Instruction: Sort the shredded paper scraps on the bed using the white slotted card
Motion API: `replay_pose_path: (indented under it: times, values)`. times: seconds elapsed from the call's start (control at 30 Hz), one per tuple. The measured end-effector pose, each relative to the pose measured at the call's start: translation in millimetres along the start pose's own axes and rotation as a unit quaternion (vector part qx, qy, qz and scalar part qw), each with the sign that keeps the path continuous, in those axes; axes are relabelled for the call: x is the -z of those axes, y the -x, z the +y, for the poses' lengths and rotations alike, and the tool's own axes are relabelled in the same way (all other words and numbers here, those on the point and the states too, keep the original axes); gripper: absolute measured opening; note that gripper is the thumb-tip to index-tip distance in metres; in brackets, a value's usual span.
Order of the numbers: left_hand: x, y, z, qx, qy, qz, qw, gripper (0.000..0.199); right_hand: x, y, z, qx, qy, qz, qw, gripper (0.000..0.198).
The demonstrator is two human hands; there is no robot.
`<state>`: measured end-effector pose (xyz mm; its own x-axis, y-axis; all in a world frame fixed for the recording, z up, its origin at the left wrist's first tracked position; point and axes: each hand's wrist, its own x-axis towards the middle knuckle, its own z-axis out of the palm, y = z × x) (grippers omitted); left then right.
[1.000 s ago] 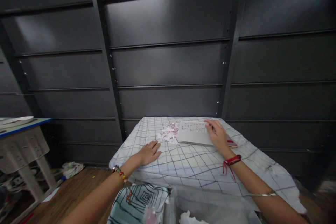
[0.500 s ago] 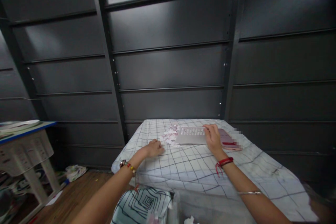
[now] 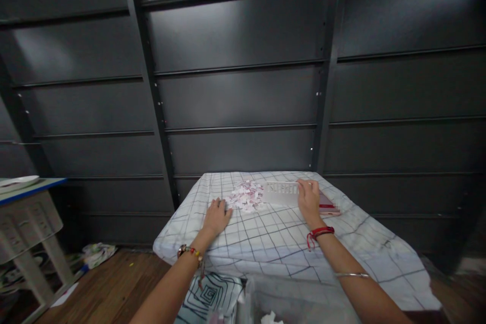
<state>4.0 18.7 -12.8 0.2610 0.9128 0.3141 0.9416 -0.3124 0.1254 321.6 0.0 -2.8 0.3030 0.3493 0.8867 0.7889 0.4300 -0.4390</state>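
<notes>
A loose pile of small white and pink paper scraps [image 3: 246, 196] lies on a white checked cloth [image 3: 261, 238]. At the pile's left edge my left hand [image 3: 217, 216] rests on the cloth, fingers spread and holding nothing. My right hand [image 3: 309, 200] grips the right end of a white slotted plastic basket [image 3: 281, 194], which stands on its side to the right of the scraps. Partly hidden behind my right hand is a flat pink and dark red object [image 3: 327, 204], whose kind I cannot make out.
In front of the cloth, a clear plastic bin [image 3: 304, 288] holds some white scraps [image 3: 271, 318]. Beside it lies a pale blue cloth with a black spiral pattern [image 3: 208, 294]. A blue-edged desk [image 3: 32, 185] stands at left, and a dark panelled wall [image 3: 243, 96] rises behind.
My left hand has opened from loosely curled to spread flat on the cloth. The basket's left end has shifted right, exposing more of the scraps. The view has turned slightly right.
</notes>
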Motion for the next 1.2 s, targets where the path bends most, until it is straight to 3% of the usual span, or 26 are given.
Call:
replay_pose_path:
  times: [0.4, 1.2]
  values:
    - [15, 5, 9, 0.015, -0.002, 0.006, 1.0, 0.037, 5, 0, -5, 0.011, -0.017, -0.008, 1.0, 0.029]
    - [15, 5, 10, 0.05, 0.028, 0.014, 0.998, 0.034, 9, -1, -10, 0.006, -0.066, -0.002, 0.998, 0.024]
